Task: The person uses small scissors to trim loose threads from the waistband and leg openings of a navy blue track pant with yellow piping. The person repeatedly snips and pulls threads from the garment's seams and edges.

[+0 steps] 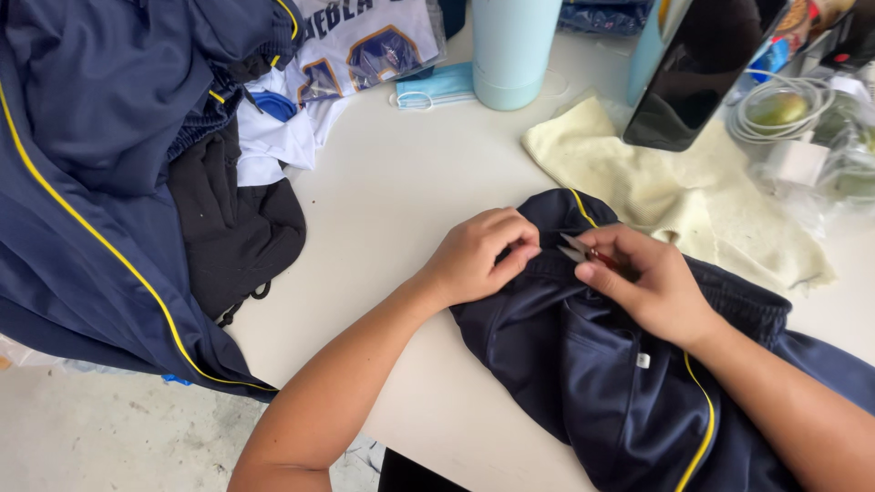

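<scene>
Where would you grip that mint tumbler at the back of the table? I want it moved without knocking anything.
Grip the tumbler around its straight upright wall, coming from the front. The face mask touches its left base, the dark phone leans close on its right, and its top is out of view.

Both forearms bare, coming in from bottom edge & angling toward frame centre. Left hand [476, 255] palm down, fingers curled under, thumb tip pressed vs. index in a pinch, wrist straight. Right hand [649, 281] opposite it, knuckles up, fingers bunched tight w/ thumb, wrist bent slightly inward. Fingertips of the two hands near each other, not touching.
</scene>
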